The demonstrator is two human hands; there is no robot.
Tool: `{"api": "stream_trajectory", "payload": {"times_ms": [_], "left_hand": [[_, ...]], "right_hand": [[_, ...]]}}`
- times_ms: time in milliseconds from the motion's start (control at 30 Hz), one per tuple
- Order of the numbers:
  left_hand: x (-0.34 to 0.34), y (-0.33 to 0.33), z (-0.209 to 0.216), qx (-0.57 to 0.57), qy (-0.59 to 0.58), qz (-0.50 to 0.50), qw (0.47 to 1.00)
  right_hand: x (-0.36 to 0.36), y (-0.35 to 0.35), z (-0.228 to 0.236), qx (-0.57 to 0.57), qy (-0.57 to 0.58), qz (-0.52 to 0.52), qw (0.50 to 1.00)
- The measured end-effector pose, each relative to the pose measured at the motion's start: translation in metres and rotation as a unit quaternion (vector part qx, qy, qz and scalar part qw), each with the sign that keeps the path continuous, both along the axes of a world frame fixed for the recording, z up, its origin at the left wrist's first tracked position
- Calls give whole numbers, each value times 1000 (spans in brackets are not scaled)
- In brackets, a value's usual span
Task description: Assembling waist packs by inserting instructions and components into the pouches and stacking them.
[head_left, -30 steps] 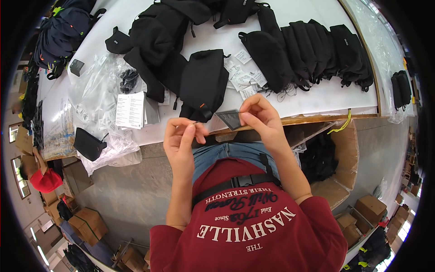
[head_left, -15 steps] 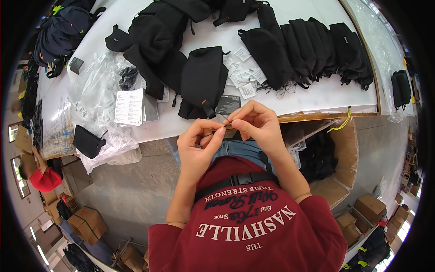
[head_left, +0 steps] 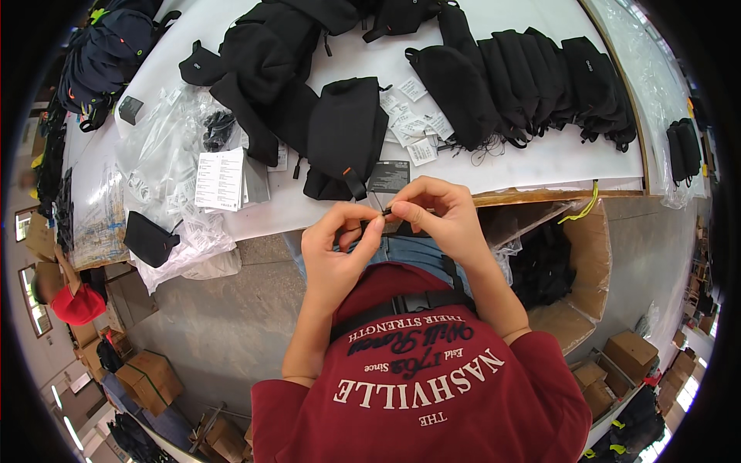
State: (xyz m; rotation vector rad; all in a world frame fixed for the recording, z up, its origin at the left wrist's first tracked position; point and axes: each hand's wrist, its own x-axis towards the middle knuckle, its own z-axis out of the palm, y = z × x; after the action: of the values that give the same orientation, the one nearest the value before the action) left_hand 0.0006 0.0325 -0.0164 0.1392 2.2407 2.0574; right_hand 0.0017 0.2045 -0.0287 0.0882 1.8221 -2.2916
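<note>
Just off the table's near edge, my left hand [head_left: 338, 241] and my right hand [head_left: 446, 219] meet fingertip to fingertip. Both pinch a thin black cord [head_left: 387, 211], with a small dark piece on it between thumbs and forefingers; its exact shape is too small to make out. Beyond my fingers a black hang tag [head_left: 390, 177] lies at the table edge, seemingly joined to the cord. Left of that tag rests a black fabric pouch [head_left: 347, 127] with a zip pull and a small orange mark. White printed labels [head_left: 417, 127] are scattered right of the pouch.
More black pouches [head_left: 532, 81] stand in a row on the right of the white table [head_left: 540, 171]. At left lie a stack of white cards [head_left: 221, 181], clear plastic bags [head_left: 158, 147] and a small black pouch [head_left: 150, 241]. An open carton [head_left: 590, 282] stands under the right edge.
My right fingertips have come down slightly and closer to the left ones around the cord. The black pouch has shifted very slightly; the rest stays put.
</note>
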Motion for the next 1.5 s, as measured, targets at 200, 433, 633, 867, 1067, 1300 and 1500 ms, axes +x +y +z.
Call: {"api": "stream_trajectory", "payload": {"times_ms": [200,433,633,867,1067,1300,1500], "left_hand": [[-1,1,1,-1,1,9,1000],[-3,1,4,-14,6,-1,1000],[-6,0,7,-59,23,-24,998],[-9,-2,6,-137,56,-88,985],[-7,-7,12,-120,34,-100,987],[-5,1,29,-69,37,-281,956],[-1,14,22,-29,105,-331,937]], "right_hand": [[0,1,3,-8,-18,3,1000],[-1,2,3,-12,-16,-2,1000],[-2,4,2,29,5,8,1000],[-5,9,8,173,113,35,978],[-29,25,-17,36,70,113,991],[-68,17,-69,86,-99,40,991],[-63,12,-68,49,-128,26,990]]}}
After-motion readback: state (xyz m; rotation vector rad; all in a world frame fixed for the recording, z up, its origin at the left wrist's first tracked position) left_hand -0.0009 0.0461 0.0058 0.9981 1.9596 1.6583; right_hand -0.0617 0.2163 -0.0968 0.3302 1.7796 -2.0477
